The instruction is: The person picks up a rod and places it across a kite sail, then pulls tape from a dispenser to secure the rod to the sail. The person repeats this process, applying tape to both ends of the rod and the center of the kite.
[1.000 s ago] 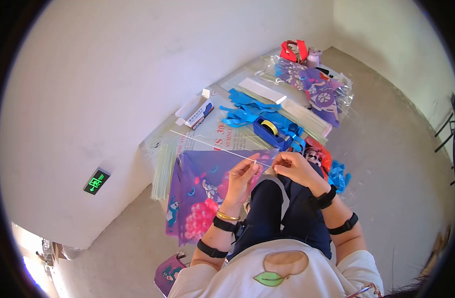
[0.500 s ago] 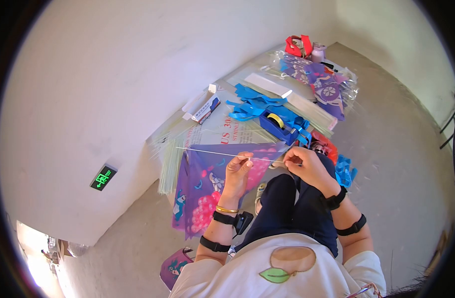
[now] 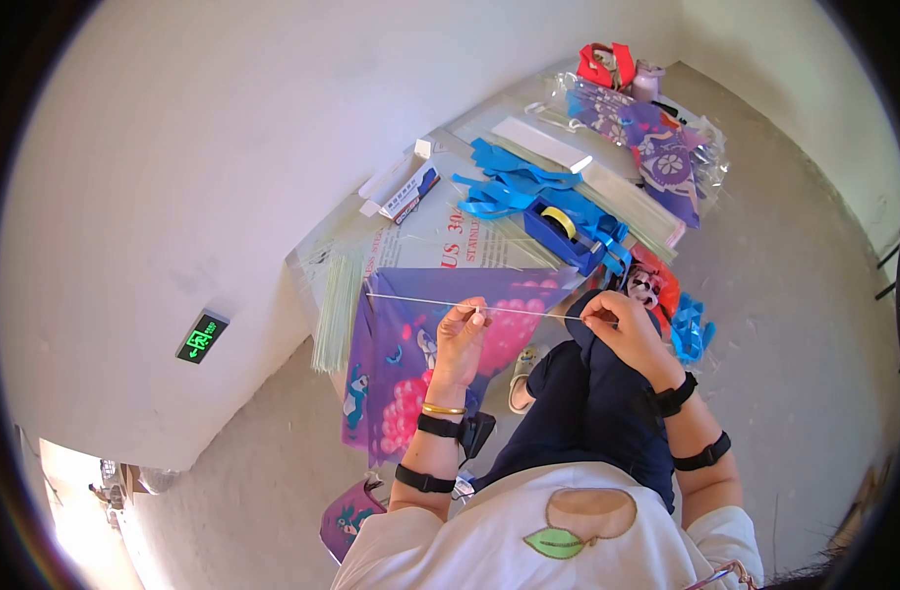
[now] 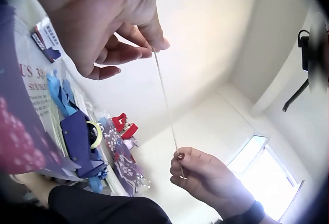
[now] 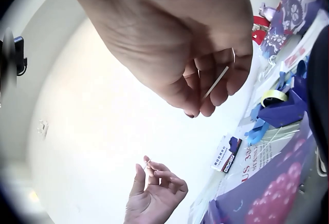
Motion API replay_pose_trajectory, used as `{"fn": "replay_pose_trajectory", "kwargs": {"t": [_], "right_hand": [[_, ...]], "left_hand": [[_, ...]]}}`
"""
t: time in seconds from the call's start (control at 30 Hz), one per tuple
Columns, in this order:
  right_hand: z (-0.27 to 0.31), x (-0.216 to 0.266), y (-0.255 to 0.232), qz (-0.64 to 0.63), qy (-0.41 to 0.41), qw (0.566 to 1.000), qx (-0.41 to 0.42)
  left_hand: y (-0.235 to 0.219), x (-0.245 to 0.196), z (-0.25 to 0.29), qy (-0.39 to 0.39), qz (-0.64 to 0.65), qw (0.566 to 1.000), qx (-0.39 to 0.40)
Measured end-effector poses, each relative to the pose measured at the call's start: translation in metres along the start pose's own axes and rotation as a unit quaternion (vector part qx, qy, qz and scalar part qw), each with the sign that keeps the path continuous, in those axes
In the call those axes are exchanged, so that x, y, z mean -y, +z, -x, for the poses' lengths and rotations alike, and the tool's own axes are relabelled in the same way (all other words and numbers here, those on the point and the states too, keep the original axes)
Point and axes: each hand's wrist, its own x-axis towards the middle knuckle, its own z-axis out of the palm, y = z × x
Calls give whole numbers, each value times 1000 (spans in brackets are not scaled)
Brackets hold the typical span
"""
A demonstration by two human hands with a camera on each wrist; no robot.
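Observation:
A thin white rod [image 3: 528, 313] stretches between the two hands above a purple printed sheet [image 3: 391, 339] with pink bead-like shapes. My left hand [image 3: 460, 344] pinches the rod between thumb and fingertips, and its far end sticks out to the left. With thumb and fingers my right hand [image 3: 625, 332] grips the other end. In the left wrist view the rod runs straight from the left fingertips down to the right hand [image 4: 203, 175]. A short tip of it shows against the curled fingers [image 5: 220, 93] in the right wrist view.
On the low table stand a blue tape dispenser [image 3: 556, 236], blue ribbons [image 3: 514, 177] and a small box [image 3: 410, 195]. A bundle of pale rods [image 3: 337, 315] lies at the left edge. Purple printed pieces in plastic [image 3: 661, 162] and a red bag [image 3: 605, 65] are farther back.
The hands have moved farther apart along the rod, the right hand shifting to the right. The rod has turned closer to level. The head view has shifted slightly.

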Motion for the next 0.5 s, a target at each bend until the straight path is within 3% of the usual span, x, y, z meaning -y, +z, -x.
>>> {"fn": "replay_pose_trajectory", "kwargs": {"t": [0.2, 0.27, 0.3, 0.33, 0.37, 0.4, 0.47, 0.5], "right_hand": [[-25, -61, 29, 29, 52, 998, -25], [-35, -88, 42, 56, 70, 996, -24], [-39, -101, 51, 89, 89, 991, -42], [-44, -114, 60, 121, 108, 985, -59], [-50, -126, 70, 117, 112, 985, -52], [-55, -139, 81, 141, 108, 983, -55], [-67, -160, 99, 161, 107, 980, -56], [-71, -170, 108, 168, 111, 978, -51]], "left_hand": [[-67, 41, -10, -57, 19, 998, -17], [-69, 46, -15, -92, -193, 971, -103], [-84, 54, -15, -96, -194, 970, -111], [-111, 69, -15, -93, -401, 906, -101], [-132, 79, -12, -89, -590, 798, -85], [-141, 83, -9, -94, -592, 796, -90], [-151, 89, -8, -55, -815, 577, -5], [-156, 93, -7, -62, -815, 576, -5]]}}
